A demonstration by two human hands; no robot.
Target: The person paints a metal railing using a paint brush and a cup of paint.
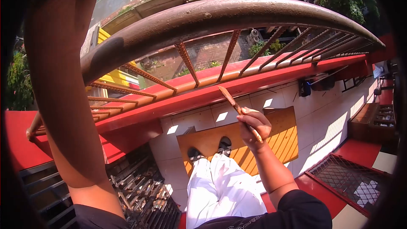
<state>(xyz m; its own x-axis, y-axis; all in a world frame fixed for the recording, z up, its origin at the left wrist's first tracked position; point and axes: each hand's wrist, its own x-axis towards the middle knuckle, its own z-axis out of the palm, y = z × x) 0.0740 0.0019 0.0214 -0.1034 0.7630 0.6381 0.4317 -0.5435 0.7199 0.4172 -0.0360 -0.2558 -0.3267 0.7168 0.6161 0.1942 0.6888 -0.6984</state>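
The slim wooden tool (pixel 229 98) is in my right hand (pixel 255 124), with the fingers closed around its shaft. Its worn tip points away from me, appearing near the red ledge (pixel 254 75); contact cannot be confirmed, nor whether the tip is a brush or a blade. Beyond it, ribbed metal bars (pixel 229 55) join a lower rail (pixel 169 94) to the thick curved handrail (pixel 212 15). My left arm (pixel 63 80) extends upward beside the handrail; its hand is out of frame, so I cannot tell its state. Both of my feet rest on a wooden bench (pixel 280 131), above the tiled floor (pixel 165 161). In my judgement, the current step is tool positioning at the railing; any contact calls for a controlled tip angle, a firm grip and level footing.
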